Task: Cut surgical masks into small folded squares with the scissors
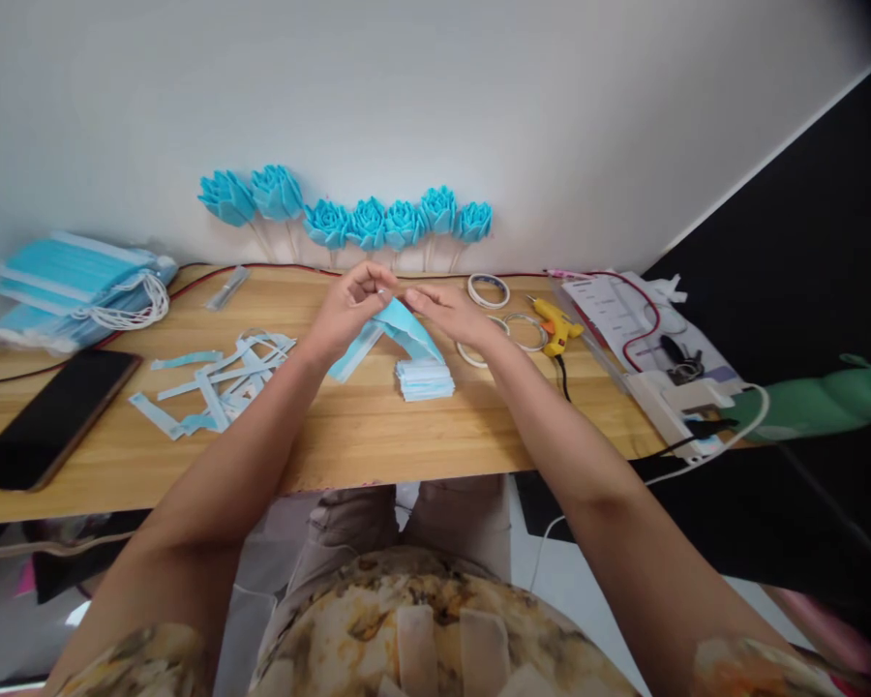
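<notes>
Above the middle of the table, my left hand (358,298) is closed in a pinch at the raised top of a blue mask piece (412,331). My right hand (446,310) meets it from the other side, thumb and fingers together at the same top edge. A thin, tan sliver shows between the fingertips; what it is I cannot make out. Below the hands, another pale blue strip end slants down to the left. A small stack of folded blue-and-white mask pieces (425,379) lies just under the right wrist.
Blue fabric flowers (369,225) on sticks lean along the wall. Cut strips (222,382), a phone (54,416) and stacked masks (79,286) lie left. Tape rolls (489,289), a yellow glue gun (555,325), papers (624,315) and a white power strip (672,411) lie right.
</notes>
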Demonstrator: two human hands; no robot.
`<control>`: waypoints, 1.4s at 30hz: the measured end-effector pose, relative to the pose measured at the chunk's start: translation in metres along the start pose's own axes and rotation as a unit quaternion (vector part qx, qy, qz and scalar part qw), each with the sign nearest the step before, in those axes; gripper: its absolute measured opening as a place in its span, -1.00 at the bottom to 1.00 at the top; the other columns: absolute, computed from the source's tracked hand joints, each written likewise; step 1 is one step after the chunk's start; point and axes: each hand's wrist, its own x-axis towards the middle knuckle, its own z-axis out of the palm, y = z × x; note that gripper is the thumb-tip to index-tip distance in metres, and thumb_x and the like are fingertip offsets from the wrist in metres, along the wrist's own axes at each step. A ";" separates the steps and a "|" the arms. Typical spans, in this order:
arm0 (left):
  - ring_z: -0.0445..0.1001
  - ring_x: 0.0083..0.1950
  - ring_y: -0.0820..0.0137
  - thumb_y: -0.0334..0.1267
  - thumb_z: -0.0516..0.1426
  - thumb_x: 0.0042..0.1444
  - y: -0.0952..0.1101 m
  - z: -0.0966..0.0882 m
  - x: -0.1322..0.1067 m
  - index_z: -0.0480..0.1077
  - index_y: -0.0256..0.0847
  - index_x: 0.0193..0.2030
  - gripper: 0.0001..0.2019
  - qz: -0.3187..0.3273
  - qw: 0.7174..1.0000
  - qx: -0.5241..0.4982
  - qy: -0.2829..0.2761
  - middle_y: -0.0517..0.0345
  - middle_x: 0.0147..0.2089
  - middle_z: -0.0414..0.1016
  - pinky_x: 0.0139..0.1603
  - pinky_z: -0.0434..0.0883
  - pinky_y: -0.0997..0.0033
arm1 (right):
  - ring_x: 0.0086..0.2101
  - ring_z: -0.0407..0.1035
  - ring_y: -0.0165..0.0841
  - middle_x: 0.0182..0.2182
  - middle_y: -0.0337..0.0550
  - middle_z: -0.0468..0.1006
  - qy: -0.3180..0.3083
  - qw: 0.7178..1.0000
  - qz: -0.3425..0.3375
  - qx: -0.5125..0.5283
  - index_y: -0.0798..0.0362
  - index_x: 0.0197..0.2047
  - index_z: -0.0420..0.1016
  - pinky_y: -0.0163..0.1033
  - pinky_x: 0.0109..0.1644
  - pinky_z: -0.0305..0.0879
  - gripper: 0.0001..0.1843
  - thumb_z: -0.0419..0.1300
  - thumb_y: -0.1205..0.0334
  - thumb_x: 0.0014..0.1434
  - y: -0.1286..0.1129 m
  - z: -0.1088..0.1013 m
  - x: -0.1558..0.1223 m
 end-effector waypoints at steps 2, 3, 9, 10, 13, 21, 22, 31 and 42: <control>0.35 -0.41 0.45 -0.30 0.38 0.02 0.002 0.002 0.000 0.45 -0.16 -0.30 -0.80 -0.006 1.000 0.002 0.005 0.24 -0.42 0.38 -0.32 0.27 0.43 | -0.46 0.18 -0.47 -0.56 -0.30 0.29 -0.025 1.000 0.001 -0.009 0.06 -0.53 0.36 -0.32 -0.36 0.09 -0.38 0.17 -0.31 0.26 -0.003 0.004 0.006; 0.34 -0.42 0.45 -0.32 0.37 0.01 0.002 0.002 0.000 0.44 -0.16 -0.31 -0.81 -0.004 1.000 0.005 0.009 0.24 -0.42 0.37 -0.33 0.26 0.43 | -0.49 0.09 -0.49 -0.59 -0.33 0.20 -0.040 0.999 0.004 -0.005 0.05 -0.56 0.29 -0.33 -0.41 0.00 -0.36 0.16 -0.32 0.26 -0.004 0.006 0.008; 0.28 -0.43 0.48 -0.33 0.34 -0.05 -0.005 -0.007 0.005 0.44 -0.15 -0.30 -0.81 0.043 0.999 -0.010 0.026 0.26 -0.42 0.34 -0.38 0.23 0.46 | -0.59 0.05 -0.55 -0.65 -0.38 0.18 -0.054 0.998 0.038 0.023 0.03 -0.58 0.24 -0.34 -0.52 -0.09 -0.36 0.25 -0.35 0.16 -0.003 0.016 0.008; 0.26 -0.45 0.49 -0.31 0.33 -0.06 -0.006 -0.009 0.006 0.44 -0.15 -0.29 -0.80 0.050 0.998 -0.025 0.032 0.27 -0.43 0.33 -0.40 0.21 0.46 | -0.60 0.08 -0.54 -0.66 -0.38 0.23 -0.046 0.997 0.050 0.031 0.03 -0.57 0.27 -0.35 -0.53 -0.06 -0.37 0.24 -0.35 0.16 -0.003 0.016 0.006; 0.23 -0.48 0.51 -0.29 0.33 -0.09 -0.008 -0.019 0.011 0.40 -0.13 -0.29 -0.76 0.060 0.992 -0.069 0.086 0.29 -0.42 0.30 -0.45 0.17 0.48 | -0.62 0.22 -0.51 -0.67 -0.33 0.38 -0.041 0.993 0.092 0.055 0.04 -0.55 0.36 -0.35 -0.52 0.10 -0.37 0.24 -0.39 0.12 0.000 0.015 -0.001; 0.56 -0.17 0.33 0.15 0.25 0.14 -0.012 -0.005 0.011 0.42 -0.03 -0.08 -0.63 -0.010 0.973 -0.194 0.128 0.18 -0.22 0.55 -0.16 0.47 0.34 | -0.61 0.34 -0.50 -0.63 -0.23 0.54 0.064 0.983 0.089 0.148 0.06 -0.50 0.47 -0.35 -0.47 0.25 -0.34 0.30 -0.46 0.00 0.012 0.029 -0.013; 0.58 -0.09 0.28 0.27 0.19 0.17 -0.012 0.000 0.008 0.42 -0.04 -0.09 -0.57 -0.031 0.972 -0.209 0.104 0.12 -0.15 0.59 -0.11 0.50 0.29 | -0.62 0.33 -0.50 -0.63 -0.24 0.53 0.088 0.979 0.088 0.161 0.06 -0.50 0.46 -0.36 -0.47 0.25 -0.33 0.30 -0.46 -0.01 0.013 0.032 -0.014; 0.58 0.13 0.08 0.06 0.27 0.09 -0.022 0.020 -0.007 0.50 -0.16 -0.25 -0.68 -0.158 0.956 -0.244 -0.029 -0.07 -0.09 0.65 0.06 0.54 0.11 | -0.62 0.31 -0.51 -0.61 -0.27 0.52 0.129 0.955 0.104 0.247 0.04 -0.46 0.44 -0.35 -0.46 0.27 -0.35 0.33 -0.45 -0.01 0.013 0.034 -0.022; 0.52 0.27 0.14 0.13 0.21 0.19 -0.012 0.018 -0.004 0.49 -0.11 -0.10 -0.63 -0.068 0.966 -0.248 0.030 0.02 0.10 0.62 0.06 0.55 0.21 | -0.68 0.18 -0.53 -0.69 -0.40 0.38 0.106 0.865 0.204 0.446 0.02 -0.45 0.35 -0.36 -0.54 0.19 -0.48 0.41 -0.23 0.10 0.008 0.042 -0.022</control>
